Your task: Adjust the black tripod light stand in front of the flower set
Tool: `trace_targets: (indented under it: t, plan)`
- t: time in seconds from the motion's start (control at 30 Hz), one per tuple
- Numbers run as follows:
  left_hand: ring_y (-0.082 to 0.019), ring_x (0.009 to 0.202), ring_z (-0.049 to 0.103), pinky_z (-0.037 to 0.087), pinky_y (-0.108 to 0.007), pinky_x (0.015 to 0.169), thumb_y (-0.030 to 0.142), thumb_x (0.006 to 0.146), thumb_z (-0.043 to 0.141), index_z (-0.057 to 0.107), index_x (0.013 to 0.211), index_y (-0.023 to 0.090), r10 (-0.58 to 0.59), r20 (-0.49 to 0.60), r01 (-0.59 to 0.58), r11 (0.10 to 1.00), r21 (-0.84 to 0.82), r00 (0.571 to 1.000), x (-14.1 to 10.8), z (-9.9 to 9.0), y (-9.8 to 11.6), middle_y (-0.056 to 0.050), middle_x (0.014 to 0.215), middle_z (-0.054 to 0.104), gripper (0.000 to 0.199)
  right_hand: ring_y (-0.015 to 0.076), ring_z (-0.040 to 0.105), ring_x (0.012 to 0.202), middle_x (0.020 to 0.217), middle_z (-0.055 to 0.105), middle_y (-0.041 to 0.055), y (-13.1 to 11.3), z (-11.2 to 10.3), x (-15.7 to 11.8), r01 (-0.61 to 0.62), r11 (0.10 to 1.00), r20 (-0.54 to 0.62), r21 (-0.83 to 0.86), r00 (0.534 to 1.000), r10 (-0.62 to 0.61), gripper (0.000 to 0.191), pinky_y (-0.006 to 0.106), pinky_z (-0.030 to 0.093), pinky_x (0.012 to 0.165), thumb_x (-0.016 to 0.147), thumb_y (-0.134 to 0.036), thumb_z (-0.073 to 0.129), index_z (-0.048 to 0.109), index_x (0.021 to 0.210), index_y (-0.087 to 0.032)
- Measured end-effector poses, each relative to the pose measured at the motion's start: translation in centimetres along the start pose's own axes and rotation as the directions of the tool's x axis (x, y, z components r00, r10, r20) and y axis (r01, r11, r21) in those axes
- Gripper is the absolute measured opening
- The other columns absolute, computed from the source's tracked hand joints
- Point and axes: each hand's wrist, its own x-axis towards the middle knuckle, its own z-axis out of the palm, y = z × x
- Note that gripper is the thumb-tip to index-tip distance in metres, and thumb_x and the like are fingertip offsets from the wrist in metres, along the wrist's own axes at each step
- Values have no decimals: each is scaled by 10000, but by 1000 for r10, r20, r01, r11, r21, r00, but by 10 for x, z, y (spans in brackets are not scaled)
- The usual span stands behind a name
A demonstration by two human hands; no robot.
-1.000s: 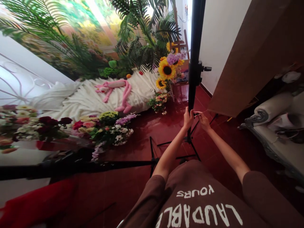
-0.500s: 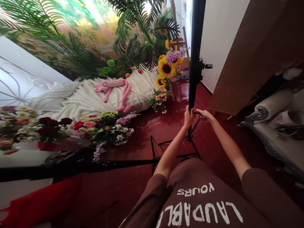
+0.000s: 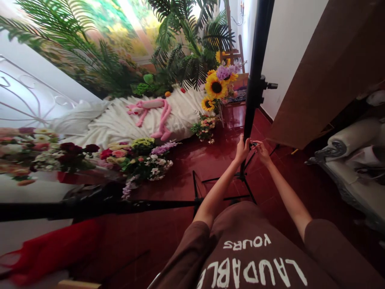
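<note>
A black light stand (image 3: 252,96) rises in front of me, its thin legs spread on the red floor. My left hand (image 3: 242,149) is wrapped round the lower part of its pole. On the pole's right side, the fingers of my right hand (image 3: 262,152) pinch a small dark knob (image 3: 254,144) at about the same height. Another clamp knob (image 3: 272,86) sticks out to the right from a collar higher up. Where the left fingers pass behind the pole, they are partly hidden.
A second black stand (image 3: 168,204) crosses low on the left. Flowers (image 3: 129,160), a white-draped platform (image 3: 183,108) with a pink plush toy (image 3: 164,116), and sunflowers (image 3: 216,87) lie beyond. A cream sofa (image 3: 355,136) stands right, red cloth (image 3: 57,249) lower left.
The view has shifted, so the scene sits slightly further right. My left hand keeps its hold on the pole; my right hand's fingers have turned and bent differently at the knob.
</note>
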Motion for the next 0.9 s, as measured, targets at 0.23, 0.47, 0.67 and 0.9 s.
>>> trace_targets:
  t: [0.23, 0.47, 0.67, 0.9]
  plan:
    - [-84, 549, 555, 440, -207, 528, 576, 897, 456, 485, 935, 207, -25, 10, 25, 999, -29, 1000, -3, -1, 8, 3, 753, 619, 372, 109, 423, 503, 540, 446, -61, -9, 14, 6, -106, 989, -190, -103, 978, 85, 549, 227, 330, 531, 827, -749, 404, 484, 697, -222]
    - [-106, 612, 588, 467, -232, 602, 578, 902, 449, 531, 925, 206, 13, -41, -13, 1000, 14, 999, -4, 3, 12, -19, 761, 627, 381, 86, 346, 422, 438, 391, -56, -23, 24, 24, -301, 953, -320, 39, 900, 297, 588, 234, 268, 450, 749, -742, 511, 423, 497, -218]
    - [-151, 857, 661, 509, -265, 759, 533, 889, 514, 572, 1127, 197, -51, 52, 50, 999, 23, 997, -22, -17, 10, -88, 1056, 679, 416, 88, 411, 383, 447, 462, -50, -27, 45, -4, -377, 825, -376, 420, 756, 536, 479, 203, 328, 402, 871, -622, 440, 482, 621, -215]
    - [-152, 832, 655, 493, -275, 791, 486, 942, 388, 628, 927, 169, -164, -394, 256, 947, 193, 904, -105, -112, -10, -83, 916, 697, 397, 61, 376, 323, 393, 433, -76, -28, 116, -46, -652, 630, 2, 422, 695, 719, 323, 163, 305, 352, 864, -376, 521, 453, 598, -206]
